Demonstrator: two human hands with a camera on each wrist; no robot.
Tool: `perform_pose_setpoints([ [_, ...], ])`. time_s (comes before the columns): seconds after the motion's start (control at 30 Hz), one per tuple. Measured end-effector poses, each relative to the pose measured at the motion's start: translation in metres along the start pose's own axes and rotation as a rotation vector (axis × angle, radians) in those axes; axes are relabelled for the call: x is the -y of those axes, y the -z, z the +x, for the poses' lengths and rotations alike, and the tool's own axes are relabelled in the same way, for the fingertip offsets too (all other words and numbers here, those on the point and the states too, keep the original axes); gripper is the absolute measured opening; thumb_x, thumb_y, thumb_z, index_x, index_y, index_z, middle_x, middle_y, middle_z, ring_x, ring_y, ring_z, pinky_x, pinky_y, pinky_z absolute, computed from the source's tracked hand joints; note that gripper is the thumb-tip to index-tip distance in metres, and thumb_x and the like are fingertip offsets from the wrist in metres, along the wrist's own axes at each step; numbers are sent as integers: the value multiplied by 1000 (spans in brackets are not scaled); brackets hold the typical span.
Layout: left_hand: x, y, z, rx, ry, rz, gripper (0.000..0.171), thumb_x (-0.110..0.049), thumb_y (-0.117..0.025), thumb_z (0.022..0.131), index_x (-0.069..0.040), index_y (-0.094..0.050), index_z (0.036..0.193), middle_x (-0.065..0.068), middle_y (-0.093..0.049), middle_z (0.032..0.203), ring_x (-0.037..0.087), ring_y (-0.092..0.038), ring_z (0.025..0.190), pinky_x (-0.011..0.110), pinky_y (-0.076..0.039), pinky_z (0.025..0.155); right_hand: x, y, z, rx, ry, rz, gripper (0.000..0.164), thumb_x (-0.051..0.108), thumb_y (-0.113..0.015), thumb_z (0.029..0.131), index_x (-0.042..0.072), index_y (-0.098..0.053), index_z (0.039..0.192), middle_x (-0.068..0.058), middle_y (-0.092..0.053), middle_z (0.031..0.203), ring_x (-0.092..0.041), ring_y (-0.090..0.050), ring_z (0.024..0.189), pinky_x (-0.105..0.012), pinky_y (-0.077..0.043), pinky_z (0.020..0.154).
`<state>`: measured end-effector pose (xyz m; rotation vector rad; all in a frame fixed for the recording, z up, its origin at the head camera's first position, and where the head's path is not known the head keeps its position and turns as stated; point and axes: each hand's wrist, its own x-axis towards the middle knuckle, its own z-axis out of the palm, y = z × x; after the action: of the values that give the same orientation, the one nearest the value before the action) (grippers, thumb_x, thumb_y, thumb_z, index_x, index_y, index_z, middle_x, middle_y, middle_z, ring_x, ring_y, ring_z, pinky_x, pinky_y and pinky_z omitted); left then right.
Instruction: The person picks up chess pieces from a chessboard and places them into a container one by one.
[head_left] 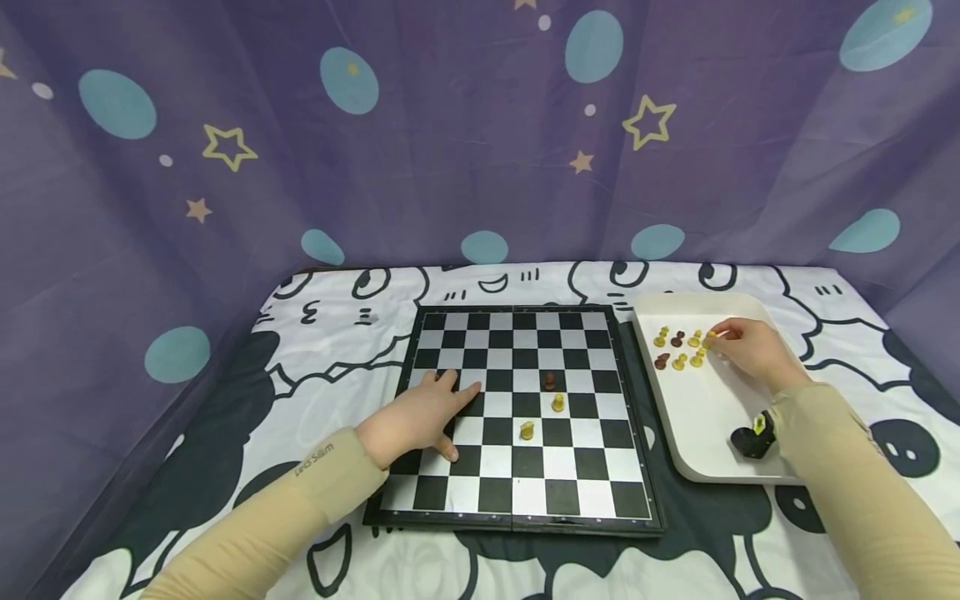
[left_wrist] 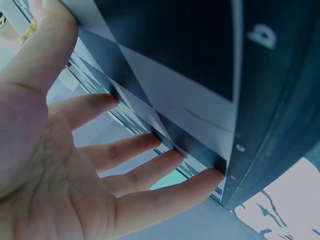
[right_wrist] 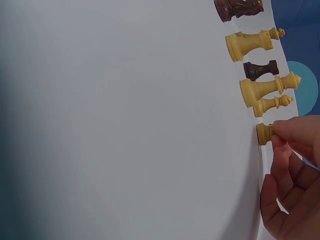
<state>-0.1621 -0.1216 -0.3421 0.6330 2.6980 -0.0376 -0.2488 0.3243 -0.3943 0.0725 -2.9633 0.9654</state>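
Observation:
My left hand (head_left: 420,414) rests on the left side of a black-and-white chessboard (head_left: 498,486), fingers spread and fingertips on the squares in the left wrist view. On the board stand a dark brown chess piece (head_left: 550,381), a yellow chess piece (head_left: 558,402) and, nearer me, another yellow one (head_left: 527,430). Over at the white tray (head_left: 712,433), my right hand (head_left: 752,350) pinches a small yellow chess piece (right_wrist: 264,134) between thumb and fingertip. The fingers hide its upper part. Beside it a yellow bishop (right_wrist: 271,105) and a taller yellow piece (right_wrist: 267,89) stand upright.
Several other yellow and brown pieces stand in the tray's far left part, including a brown knight (right_wrist: 239,8). A small black object (head_left: 752,437) shows by the right sleeve. Patterned cloth (head_left: 345,325) covers the table, and a purple curtain (head_left: 465,125) hangs behind it.

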Motion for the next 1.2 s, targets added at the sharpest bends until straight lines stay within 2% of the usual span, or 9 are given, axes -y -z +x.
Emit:
perform_pose_setpoints([
  [0.63, -1, 0, -1, 14, 5, 4, 99, -38, -82, 61, -14, -38, 146, 23, -38, 143, 44, -37, 127, 49, -44, 97, -3, 6, -4, 35, -35, -17, 34, 19, -61, 89, -7, -59, 110, -22, -66, 89, -9, -54, 65, -23, -41, 60],
  [0.87, 0, -1, 0, 8, 4, 10, 100, -39, -83, 61, -14, -38, 146, 23, -38, 142, 44, -38, 126, 49, -45, 96, -1, 14, -5, 19, -9, -34, 34, 18, -60, 90, -7, -59, 112, -27, -64, 96, -19, -57, 76, -30, -40, 69],
  [1.0, 0, -1, 1, 11, 4, 11, 100, -39, -83, 61, -14, -38, 146, 23, -38, 142, 44, -38, 126, 49, -45, 97, 4, 18, -6, -7, 17, -37, 33, 18, -60, 90, -7, -60, 111, -26, -65, 95, -16, -56, 75, -31, -40, 70],
  [1.1, 0, 0, 1, 12, 5, 11, 100, -39, -83, 61, -14, -38, 146, 23, -37, 143, 44, -37, 127, 49, -44, 97, 10, 21, -6, -23, 35, -41, 33, 20, -62, 90, -7, -61, 110, -23, -66, 90, -10, -53, 70, -28, -39, 65],
  [1.2, 0, 0, 1, 15, 8, 14, 100, -39, -82, 61, -14, -37, 147, 23, -37, 143, 44, -37, 127, 49, -45, 97, 18, 23, -7, -33, 43, -50, 33, 21, -62, 90, -5, -62, 109, -20, -67, 88, -10, -52, 69, -26, -39, 61],
])
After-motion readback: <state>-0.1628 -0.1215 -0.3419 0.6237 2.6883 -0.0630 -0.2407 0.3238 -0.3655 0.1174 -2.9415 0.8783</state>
